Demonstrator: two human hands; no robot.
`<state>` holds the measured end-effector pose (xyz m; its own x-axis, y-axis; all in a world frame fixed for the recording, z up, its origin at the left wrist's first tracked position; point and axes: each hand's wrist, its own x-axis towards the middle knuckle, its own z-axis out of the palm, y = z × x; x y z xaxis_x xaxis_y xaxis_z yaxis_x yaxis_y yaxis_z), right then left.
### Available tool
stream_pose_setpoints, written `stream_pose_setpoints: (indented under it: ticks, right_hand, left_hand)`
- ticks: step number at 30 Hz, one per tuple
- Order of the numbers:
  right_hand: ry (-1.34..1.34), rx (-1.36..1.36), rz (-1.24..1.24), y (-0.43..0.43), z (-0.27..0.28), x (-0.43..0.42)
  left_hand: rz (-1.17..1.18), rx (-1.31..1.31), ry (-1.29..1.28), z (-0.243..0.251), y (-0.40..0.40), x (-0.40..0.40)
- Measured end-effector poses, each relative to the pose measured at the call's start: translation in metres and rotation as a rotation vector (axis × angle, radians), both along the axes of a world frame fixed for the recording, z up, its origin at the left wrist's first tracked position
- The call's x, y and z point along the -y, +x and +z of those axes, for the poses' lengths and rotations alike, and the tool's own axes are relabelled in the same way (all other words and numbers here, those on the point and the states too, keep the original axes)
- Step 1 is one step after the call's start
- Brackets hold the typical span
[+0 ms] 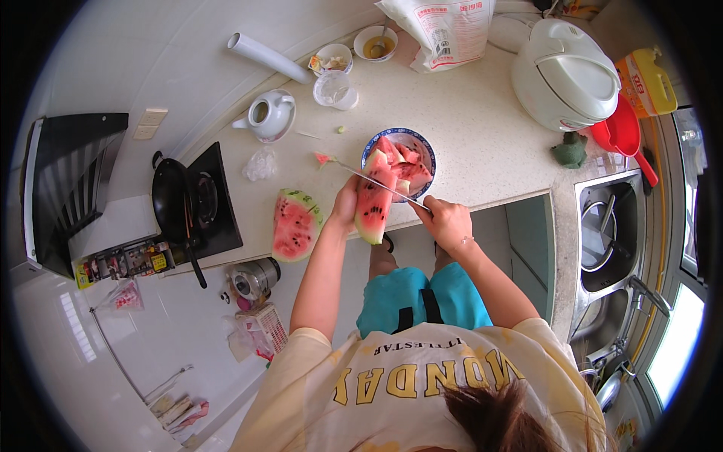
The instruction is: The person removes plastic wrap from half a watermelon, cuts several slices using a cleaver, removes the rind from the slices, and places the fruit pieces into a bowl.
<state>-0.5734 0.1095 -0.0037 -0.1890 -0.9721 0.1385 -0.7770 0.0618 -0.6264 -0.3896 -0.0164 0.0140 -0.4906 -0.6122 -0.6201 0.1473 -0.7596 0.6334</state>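
Note:
My left hand (345, 204) holds a long watermelon wedge (374, 206) from its left side, over the near left rim of a blue-and-white bowl. In my right hand (449, 222) is the handle of a knife (390, 188), whose thin blade lies across the wedge and points to the upper left. The blue-rimmed bowl (431, 150) contains several red watermelon chunks (411, 171). A larger cut piece of watermelon (295, 226) rests on the countertop left of my left hand. Beyond the knife tip lies a small watermelon scrap (323, 159).
A white teapot (265, 116), a clear plastic cup (335, 90) and two small bowls stand along the back. A wok (174, 200) sits at the left stove. To the right are a rice cooker (567, 76), a red dipper (621, 127) and a metal sink (613, 226).

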Motion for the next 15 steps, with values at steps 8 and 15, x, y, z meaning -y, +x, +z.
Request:
stream_pose_setpoints:
  ticks: [8,15]
  right_hand:
    - [-0.013,0.079,-0.06,-0.01,0.033,-0.003]
    - [-0.062,0.186,0.04,-0.023,0.048,-0.012]
  left_hand:
    - [0.007,0.058,0.073,-0.006,0.004,0.012]
    - [0.027,-0.133,0.1,-0.016,0.017,0.032]
